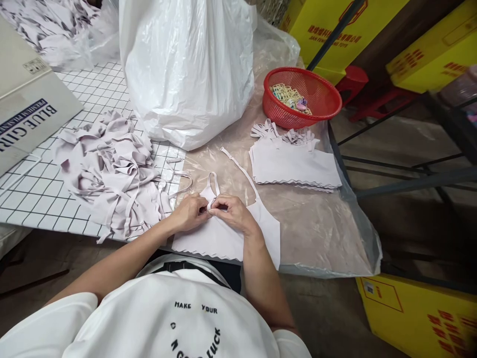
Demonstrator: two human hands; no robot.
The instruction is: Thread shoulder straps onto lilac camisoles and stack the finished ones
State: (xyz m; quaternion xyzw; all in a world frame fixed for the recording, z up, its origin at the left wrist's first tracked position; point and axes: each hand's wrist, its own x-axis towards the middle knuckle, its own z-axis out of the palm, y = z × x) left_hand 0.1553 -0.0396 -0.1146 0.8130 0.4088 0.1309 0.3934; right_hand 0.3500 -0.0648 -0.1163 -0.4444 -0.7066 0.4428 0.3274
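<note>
A pale lilac camisole top (219, 238) with scalloped lower edge lies flat at the table's front edge. My left hand (191, 213) and my right hand (234, 213) meet over its upper part, both with fingers pinched on one strap (211, 203). The strap makes a small loop standing up beyond my fingertips; the exact spot they grip is partly hidden. The other strap (238, 166) stretches loosely away across the plastic, ending in a small ring or slider. To the left lies a rumpled heap of similar tops (112, 174).
A neat stack of tops (296, 161) sits to the right, below a red mesh basket (301, 97) holding small pieces. A large white plastic bag (190, 69) stands at the back. A cardboard box (30, 94) is at left. Yellow boxes (417, 318) and metal bars flank the table's right side.
</note>
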